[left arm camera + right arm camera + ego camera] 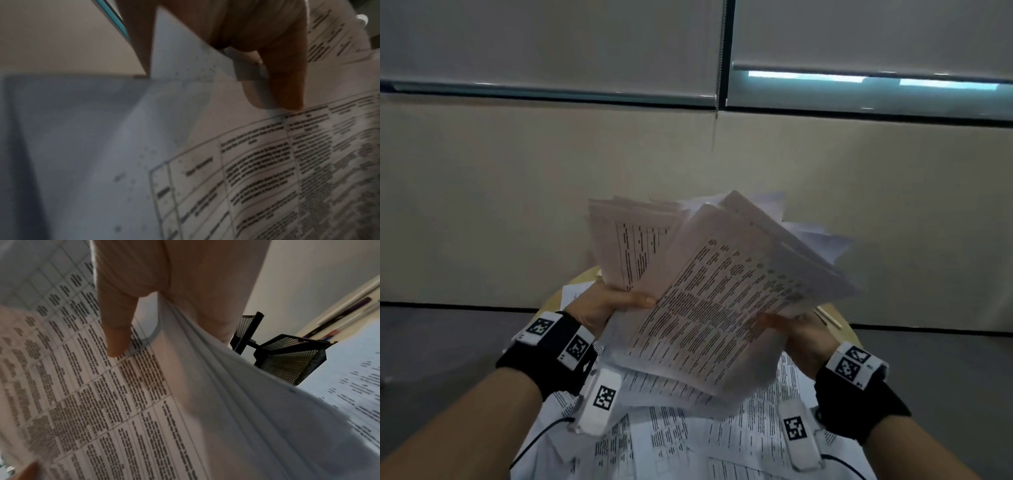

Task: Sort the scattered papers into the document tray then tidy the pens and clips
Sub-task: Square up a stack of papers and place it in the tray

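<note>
A thick, fanned-out stack of printed papers (709,287) is held up above the round table. My left hand (609,301) grips the stack's left edge, thumb on top; close up, the left hand (273,78) pinches a sheet's edge. At the stack's right edge my right hand (798,332) grips it, thumb on the printed face. The right wrist view shows the right hand (148,324) pinching the stack of papers (144,402). A black mesh document tray (287,360) stands beyond it, with several pens (345,313) behind.
More printed sheets (688,442) cover the round wooden table (842,325) under my hands. A thin pale stick or pencil (828,317) lies at the table's right edge. A beige wall with window blinds stands behind.
</note>
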`<action>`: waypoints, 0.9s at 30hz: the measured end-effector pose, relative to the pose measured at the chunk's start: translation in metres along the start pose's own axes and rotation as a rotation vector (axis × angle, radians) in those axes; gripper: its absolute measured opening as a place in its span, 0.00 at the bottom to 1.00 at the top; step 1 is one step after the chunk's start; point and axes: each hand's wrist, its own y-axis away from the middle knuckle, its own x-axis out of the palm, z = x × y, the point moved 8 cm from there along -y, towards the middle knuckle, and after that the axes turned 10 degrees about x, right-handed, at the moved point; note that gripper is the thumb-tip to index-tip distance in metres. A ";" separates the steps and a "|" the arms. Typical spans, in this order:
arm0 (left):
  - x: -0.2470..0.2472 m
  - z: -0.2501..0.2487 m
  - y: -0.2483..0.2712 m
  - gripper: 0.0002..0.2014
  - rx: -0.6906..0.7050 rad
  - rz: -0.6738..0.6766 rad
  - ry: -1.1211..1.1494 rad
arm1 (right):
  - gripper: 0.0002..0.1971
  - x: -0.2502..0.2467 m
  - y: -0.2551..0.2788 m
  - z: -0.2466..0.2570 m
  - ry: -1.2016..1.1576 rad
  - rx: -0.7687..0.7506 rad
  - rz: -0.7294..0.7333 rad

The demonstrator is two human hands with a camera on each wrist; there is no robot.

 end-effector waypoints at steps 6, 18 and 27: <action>0.001 0.006 -0.001 0.42 -0.039 -0.008 0.016 | 0.48 -0.001 -0.001 0.000 -0.002 -0.008 -0.027; -0.012 0.003 -0.028 0.38 0.214 -0.350 -0.021 | 0.33 -0.003 -0.006 0.032 0.106 -0.177 -0.180; -0.003 0.027 -0.027 0.11 0.160 -0.431 -0.117 | 0.15 -0.010 -0.018 0.009 0.165 -0.172 -0.286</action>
